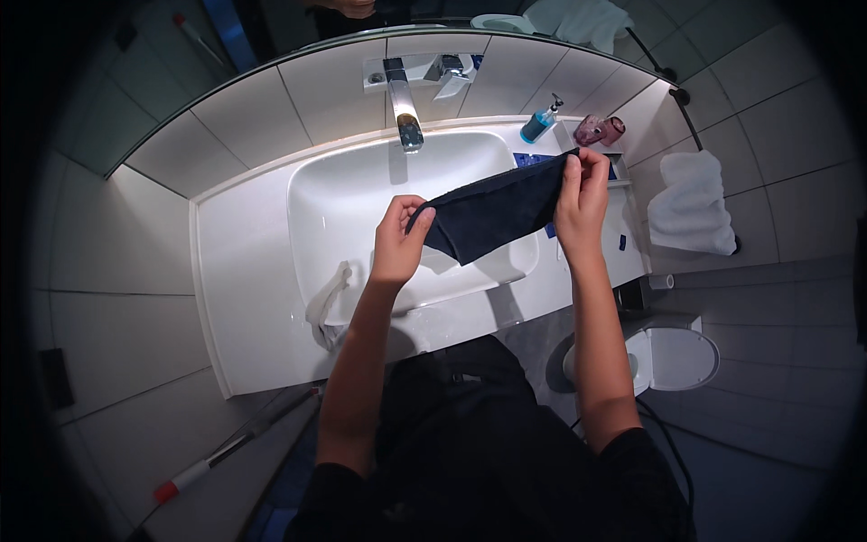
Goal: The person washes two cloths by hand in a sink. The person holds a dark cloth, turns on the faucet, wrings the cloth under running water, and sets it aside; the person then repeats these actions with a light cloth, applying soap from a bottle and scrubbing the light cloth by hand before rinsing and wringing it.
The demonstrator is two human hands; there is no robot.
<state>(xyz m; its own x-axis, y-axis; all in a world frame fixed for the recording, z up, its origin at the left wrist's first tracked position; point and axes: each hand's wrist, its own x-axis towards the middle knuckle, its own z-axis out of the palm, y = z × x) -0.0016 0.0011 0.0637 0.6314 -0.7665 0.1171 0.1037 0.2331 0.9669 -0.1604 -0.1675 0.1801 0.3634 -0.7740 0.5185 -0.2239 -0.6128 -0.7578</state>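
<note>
A folded dark navy cloth is stretched between my two hands above the washbasin. My left hand pinches its left end between thumb and fingers. Higher up, my right hand grips the opposite corner, so the top edge slants upward to the right. Beneath the cloth lies the white basin, partly hidden by it and by my forearms. A wall-mounted chrome faucet reaches over the basin's back edge. Over the front left rim drapes a wet-looking greyish cloth.
Behind my right hand stand a pump bottle of blue liquid and pink cups. A white towel hangs on the right wall. The toilet is at right, lid raised. A red-ended pole leans at lower left.
</note>
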